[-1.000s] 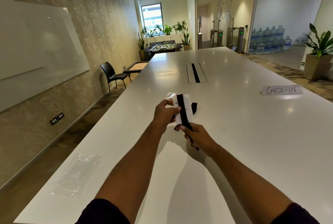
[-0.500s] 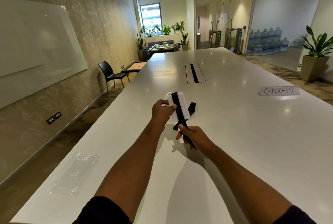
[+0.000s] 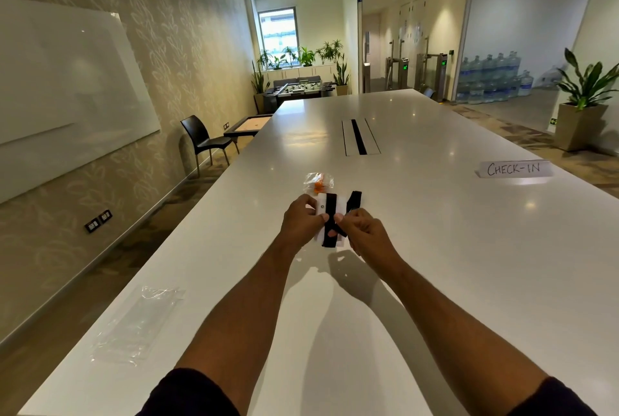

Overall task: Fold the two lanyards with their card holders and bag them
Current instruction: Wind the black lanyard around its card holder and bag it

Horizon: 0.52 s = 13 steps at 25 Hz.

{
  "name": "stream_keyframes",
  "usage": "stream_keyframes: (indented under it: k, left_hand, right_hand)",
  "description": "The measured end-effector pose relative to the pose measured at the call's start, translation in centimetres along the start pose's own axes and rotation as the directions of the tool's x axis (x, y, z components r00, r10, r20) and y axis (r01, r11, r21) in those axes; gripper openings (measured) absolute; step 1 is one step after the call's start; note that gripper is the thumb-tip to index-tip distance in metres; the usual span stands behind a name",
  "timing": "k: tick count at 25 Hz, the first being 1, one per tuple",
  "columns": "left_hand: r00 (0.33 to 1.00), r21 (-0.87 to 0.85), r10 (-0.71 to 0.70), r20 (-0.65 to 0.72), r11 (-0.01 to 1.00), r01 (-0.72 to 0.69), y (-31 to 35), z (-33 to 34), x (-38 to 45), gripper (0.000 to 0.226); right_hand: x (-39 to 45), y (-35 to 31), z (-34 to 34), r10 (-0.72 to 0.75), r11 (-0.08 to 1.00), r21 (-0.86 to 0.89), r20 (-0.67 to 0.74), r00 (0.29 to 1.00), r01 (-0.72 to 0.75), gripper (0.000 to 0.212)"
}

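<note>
A white card holder (image 3: 321,205) with a black lanyard strap (image 3: 330,214) wrapped over its face is held just above the white table (image 3: 469,248). My left hand (image 3: 299,219) grips the holder's left edge. My right hand (image 3: 363,231) pinches the strap at the holder's right side; a loop of black strap (image 3: 354,198) sticks up behind it. A small clear bag with something orange inside (image 3: 318,182) lies just beyond the holder. An empty clear plastic bag (image 3: 139,325) lies flat near the table's left edge.
A "CHECK-IN" paper sign (image 3: 514,168) stands at the right. A cable slot (image 3: 359,137) sits in the table's middle, farther back. A black chair (image 3: 204,139) stands off the left side by the wall.
My right hand has moved up from below the holder to its right side, bringing the strap around it. The small bag with orange contents now shows beyond the holder.
</note>
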<state>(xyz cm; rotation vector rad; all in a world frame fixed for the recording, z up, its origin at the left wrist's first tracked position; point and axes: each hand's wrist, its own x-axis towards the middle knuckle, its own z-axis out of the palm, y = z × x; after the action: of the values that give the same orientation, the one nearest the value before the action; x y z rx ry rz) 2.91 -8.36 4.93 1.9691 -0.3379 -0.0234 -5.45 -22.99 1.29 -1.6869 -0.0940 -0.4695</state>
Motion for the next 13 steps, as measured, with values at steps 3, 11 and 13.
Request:
stream_keyframes:
  k: [3, 11, 13]
  left_hand:
    - [0.997, -0.064, -0.033, 0.070, 0.997, 0.037, -0.2, 0.2, -0.7, 0.031]
    - [0.968, -0.164, -0.076, 0.237, 0.980, 0.117, -0.4, -0.1, -2.4, 0.029]
    - [0.959, -0.172, -0.083, 0.270, 0.976, 0.132, -0.3, -0.2, -2.6, 0.030]
  right_hand:
    - [0.1, -0.1, 0.0, 0.036, 0.993, 0.108, 0.017, 0.999, -0.038, 0.024]
    - [0.1, 0.0, -1.2, -0.056, 0.976, -0.212, -0.019, 0.998, 0.051, 0.018]
    - [0.2, -0.1, -1.6, -0.088, 0.965, -0.250, -0.007, 0.996, 0.083, 0.018]
